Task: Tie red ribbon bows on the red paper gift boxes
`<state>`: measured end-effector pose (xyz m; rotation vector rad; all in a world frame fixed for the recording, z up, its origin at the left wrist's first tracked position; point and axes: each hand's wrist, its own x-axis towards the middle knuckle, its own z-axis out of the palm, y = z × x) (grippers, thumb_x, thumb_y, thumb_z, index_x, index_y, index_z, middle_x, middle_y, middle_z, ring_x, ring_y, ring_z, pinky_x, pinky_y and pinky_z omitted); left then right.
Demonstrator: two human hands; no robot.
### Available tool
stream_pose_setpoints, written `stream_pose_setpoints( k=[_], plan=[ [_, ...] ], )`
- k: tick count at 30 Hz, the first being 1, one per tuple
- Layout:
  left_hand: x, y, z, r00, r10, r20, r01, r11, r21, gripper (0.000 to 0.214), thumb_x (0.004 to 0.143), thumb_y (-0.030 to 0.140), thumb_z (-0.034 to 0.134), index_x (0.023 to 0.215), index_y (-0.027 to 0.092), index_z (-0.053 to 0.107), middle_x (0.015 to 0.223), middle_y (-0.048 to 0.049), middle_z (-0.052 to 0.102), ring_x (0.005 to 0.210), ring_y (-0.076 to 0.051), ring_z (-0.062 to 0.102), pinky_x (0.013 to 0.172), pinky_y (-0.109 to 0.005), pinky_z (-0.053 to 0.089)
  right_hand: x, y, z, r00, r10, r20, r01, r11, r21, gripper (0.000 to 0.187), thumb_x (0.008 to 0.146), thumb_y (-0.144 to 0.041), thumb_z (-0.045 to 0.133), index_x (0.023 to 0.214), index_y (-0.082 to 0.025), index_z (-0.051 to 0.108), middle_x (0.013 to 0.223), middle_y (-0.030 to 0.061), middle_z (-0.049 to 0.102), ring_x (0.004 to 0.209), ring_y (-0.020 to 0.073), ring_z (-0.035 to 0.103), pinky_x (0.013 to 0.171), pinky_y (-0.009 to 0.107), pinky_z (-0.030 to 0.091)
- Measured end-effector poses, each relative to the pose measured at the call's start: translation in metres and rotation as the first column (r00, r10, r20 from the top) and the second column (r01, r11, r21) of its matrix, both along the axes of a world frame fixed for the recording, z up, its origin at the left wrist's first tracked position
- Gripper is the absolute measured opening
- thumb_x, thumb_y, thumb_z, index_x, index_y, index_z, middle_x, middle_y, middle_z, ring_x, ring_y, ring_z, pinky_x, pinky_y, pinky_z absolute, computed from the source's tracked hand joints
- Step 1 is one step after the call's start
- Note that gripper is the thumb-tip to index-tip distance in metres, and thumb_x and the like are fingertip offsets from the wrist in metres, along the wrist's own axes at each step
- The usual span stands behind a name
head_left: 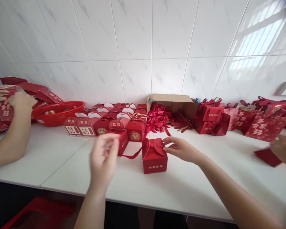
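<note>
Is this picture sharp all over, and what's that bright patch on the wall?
Head view: the left hand is blurred, probably by motion, while the red gift box in front looks fairly crisp; head view: window-like glare covers the wall tiles at upper right; head view: tile lines fan outward, perhaps wide-lens distortion.

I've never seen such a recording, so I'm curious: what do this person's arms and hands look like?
The left hand and right hand wear no gloves; neither forearm shows a sleeve, watch or bracelet. Blur hides the left's finer details.
</note>
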<state>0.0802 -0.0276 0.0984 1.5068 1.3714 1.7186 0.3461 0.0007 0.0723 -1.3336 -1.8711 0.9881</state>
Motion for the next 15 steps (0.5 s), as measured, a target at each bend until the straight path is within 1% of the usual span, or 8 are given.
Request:
stream_pose_setpoints(
  k=[1, 2, 3, 5, 8, 10, 12, 15],
  plan=[
    [0.008, 0.005, -0.005, 0.989, -0.134, -0.07, 0.13, 0.99, -0.047, 0.018, 0.083, 0.036, 0.057, 0.094, 0.022, 0.055, 0.106, -0.0041, 0.059, 0.109, -0.021, 0.054, 0.097, -0.03, 0.041, -0.001, 0.0, -0.002, 1.0, -0.006, -0.023, 0.005, 0.999, -0.036, 0.029, 0.083, -0.032, 0.062, 0.109, -0.02, 0.06, 0.113, 0.0092, 0.065, 0.084, 0.0175, 0.067, 0.068, 0.03, 0.054],
    [0.015, 0.011, -0.009, 0.967, -0.229, -0.112, 0.219, 0.971, -0.1, 0.019, 0.085, 0.038, 0.054, 0.094, 0.021, 0.056, 0.105, -0.0047, 0.06, 0.107, -0.021, 0.055, 0.096, -0.03, 0.041, -0.001, 0.0, -0.003, 0.999, -0.012, -0.044, 0.009, 0.998, -0.065, 0.029, 0.083, -0.033, 0.063, 0.108, -0.019, 0.059, 0.106, 0.008, 0.066, 0.076, 0.0152, 0.065, 0.061, 0.027, 0.051],
    [0.021, 0.018, -0.012, 0.943, -0.302, -0.136, 0.274, 0.942, -0.195, 0.02, 0.084, 0.04, 0.054, 0.093, 0.022, 0.055, 0.104, -0.0041, 0.06, 0.104, -0.02, 0.056, 0.094, -0.029, 0.041, 0.0, -0.001, -0.004, 0.998, -0.01, -0.062, 0.004, 0.996, -0.089, 0.029, 0.082, -0.035, 0.063, 0.106, -0.019, 0.058, 0.096, 0.0059, 0.067, 0.069, 0.0131, 0.061, 0.056, 0.025, 0.047],
    [0.028, 0.029, -0.019, 0.901, -0.41, -0.141, 0.342, 0.872, -0.35, 0.022, 0.083, 0.043, 0.056, 0.087, 0.021, 0.054, 0.094, -0.002, 0.06, 0.092, -0.019, 0.058, 0.085, -0.029, 0.043, 0.003, -0.002, -0.005, 0.995, -0.001, -0.099, -0.011, 0.992, -0.125, 0.029, 0.08, -0.039, 0.066, 0.098, -0.018, 0.059, 0.074, -0.0006, 0.061, 0.057, 0.0096, 0.052, 0.049, 0.022, 0.038],
    [0.03, 0.037, -0.025, 0.863, -0.49, -0.12, 0.389, 0.797, -0.461, 0.032, 0.079, 0.052, 0.057, 0.078, 0.021, 0.055, 0.079, 0.0009, 0.06, 0.074, -0.017, 0.056, 0.07, -0.028, 0.044, 0.011, -0.004, -0.004, 0.985, 0.05, -0.166, -0.077, 0.983, -0.166, 0.032, 0.078, -0.046, 0.068, 0.085, -0.016, 0.06, 0.058, -0.0072, 0.048, 0.049, 0.0066, 0.04, 0.048, 0.022, 0.03],
    [0.028, 0.037, -0.027, 0.849, -0.519, -0.104, 0.409, 0.767, -0.495, 0.036, 0.078, 0.056, 0.058, 0.075, 0.021, 0.058, 0.075, 0.0015, 0.06, 0.071, -0.016, 0.055, 0.067, -0.026, 0.043, 0.016, -0.004, -0.005, 0.971, 0.075, -0.229, -0.119, 0.975, -0.187, 0.035, 0.077, -0.049, 0.069, 0.075, -0.015, 0.059, 0.057, -0.0074, 0.046, 0.05, 0.0062, 0.04, 0.051, 0.022, 0.031],
    [0.026, 0.038, -0.028, 0.845, -0.527, -0.089, 0.416, 0.752, -0.511, 0.038, 0.076, 0.058, 0.059, 0.073, 0.02, 0.06, 0.072, 0.0008, 0.061, 0.07, -0.017, 0.056, 0.067, -0.026, 0.042, 0.022, -0.003, -0.006, 0.942, 0.08, -0.327, -0.157, 0.964, -0.216, 0.038, 0.075, -0.05, 0.07, 0.068, -0.015, 0.058, 0.06, -0.0052, 0.051, 0.056, 0.0079, 0.048, 0.058, 0.023, 0.038],
    [0.025, 0.042, -0.027, 0.856, -0.514, -0.059, 0.411, 0.746, -0.523, 0.043, 0.076, 0.06, 0.057, 0.07, 0.018, 0.062, 0.071, -0.002, 0.062, 0.071, -0.018, 0.057, 0.066, -0.027, 0.042, 0.028, 0.0, -0.009, 0.846, 0.044, -0.531, -0.211, 0.943, -0.259, 0.033, 0.074, -0.047, 0.073, 0.073, -0.016, 0.062, 0.087, 0.0041, 0.066, 0.084, 0.0159, 0.063, 0.081, 0.031, 0.046]
  ],
)
